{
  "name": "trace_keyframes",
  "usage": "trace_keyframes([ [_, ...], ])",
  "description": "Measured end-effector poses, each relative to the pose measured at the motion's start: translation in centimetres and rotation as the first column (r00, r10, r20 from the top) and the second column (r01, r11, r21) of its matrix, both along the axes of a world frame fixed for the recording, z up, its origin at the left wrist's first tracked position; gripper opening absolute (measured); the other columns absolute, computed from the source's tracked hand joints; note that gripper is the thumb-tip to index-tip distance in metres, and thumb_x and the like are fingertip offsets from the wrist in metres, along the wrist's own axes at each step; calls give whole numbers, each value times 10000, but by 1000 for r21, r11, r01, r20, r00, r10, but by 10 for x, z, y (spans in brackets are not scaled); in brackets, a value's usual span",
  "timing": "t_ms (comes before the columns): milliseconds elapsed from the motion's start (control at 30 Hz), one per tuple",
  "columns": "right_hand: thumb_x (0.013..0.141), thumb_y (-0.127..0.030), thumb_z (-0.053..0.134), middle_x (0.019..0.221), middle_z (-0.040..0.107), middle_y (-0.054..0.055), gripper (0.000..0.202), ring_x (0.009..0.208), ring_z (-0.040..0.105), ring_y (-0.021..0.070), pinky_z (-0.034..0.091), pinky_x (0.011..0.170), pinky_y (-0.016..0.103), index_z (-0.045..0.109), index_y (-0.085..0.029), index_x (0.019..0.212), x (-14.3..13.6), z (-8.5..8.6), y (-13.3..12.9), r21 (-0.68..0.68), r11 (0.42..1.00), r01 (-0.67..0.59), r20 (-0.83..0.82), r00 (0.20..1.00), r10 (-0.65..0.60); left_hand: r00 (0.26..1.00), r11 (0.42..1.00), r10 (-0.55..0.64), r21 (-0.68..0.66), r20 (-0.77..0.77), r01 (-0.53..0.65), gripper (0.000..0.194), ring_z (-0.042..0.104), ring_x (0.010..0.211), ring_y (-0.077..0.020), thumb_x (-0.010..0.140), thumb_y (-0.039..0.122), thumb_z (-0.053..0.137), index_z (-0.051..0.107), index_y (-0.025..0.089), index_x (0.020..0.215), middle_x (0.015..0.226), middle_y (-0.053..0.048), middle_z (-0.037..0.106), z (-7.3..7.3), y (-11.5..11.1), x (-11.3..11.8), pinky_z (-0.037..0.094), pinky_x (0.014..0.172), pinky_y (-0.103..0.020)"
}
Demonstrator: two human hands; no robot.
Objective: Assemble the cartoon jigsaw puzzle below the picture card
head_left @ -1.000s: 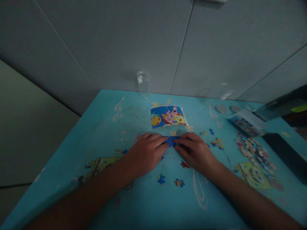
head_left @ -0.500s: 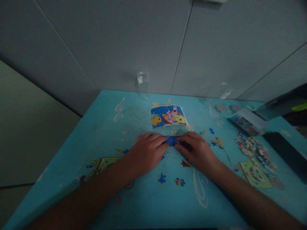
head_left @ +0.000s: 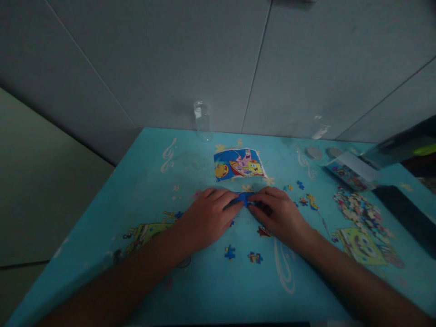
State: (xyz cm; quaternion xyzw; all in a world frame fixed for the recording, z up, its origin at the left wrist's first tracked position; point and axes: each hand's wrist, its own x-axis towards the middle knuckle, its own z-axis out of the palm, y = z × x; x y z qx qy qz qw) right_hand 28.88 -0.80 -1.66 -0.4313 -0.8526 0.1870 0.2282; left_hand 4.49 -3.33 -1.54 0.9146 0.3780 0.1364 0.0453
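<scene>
Blue jigsaw puzzle pieces (head_left: pixel 244 198) lie on the table between my two hands, partly covered by the fingers. My left hand (head_left: pixel 213 213) grips them from the left, thumb and fingertips closed on the edge. From the right, my right hand (head_left: pixel 279 211) pinches the same blue section with bent fingers. Just beyond is a picture sheet (head_left: pixel 238 164) of cartoon figures in a red boat. Nearer me lie a loose blue piece (head_left: pixel 230 252), a blue and tan piece (head_left: pixel 255 258) and a red piece (head_left: pixel 264 231) beside the right hand.
Yellow and blue pieces (head_left: pixel 311 202) lie right of my hands, with a larger pile of pieces (head_left: pixel 363 211) beyond. A small box (head_left: pixel 352 172), a dark strip (head_left: pixel 403 220) and round lids (head_left: pixel 314 153) stand right. A clear jar (head_left: pixel 203 121) is by the wall.
My left thumb has shifted slightly right along the blue pieces. Both hands otherwise keep their places, and the view has shifted a little.
</scene>
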Motion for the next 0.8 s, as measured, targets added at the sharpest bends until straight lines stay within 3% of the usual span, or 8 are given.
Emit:
trace_keyframes([
  [800, 971, -249, 637, 941, 700, 61, 147, 851, 645, 202, 513, 790, 372, 755, -239, 1058, -1, -4, -1, 11, 1000, 19, -12, 1000, -19, 1000, 1000, 16, -13, -19, -16, 425, 541, 1233, -288, 974, 174, 586, 550, 202, 1397, 1359, -102, 591, -2, -1, 1, 460, 999, -499],
])
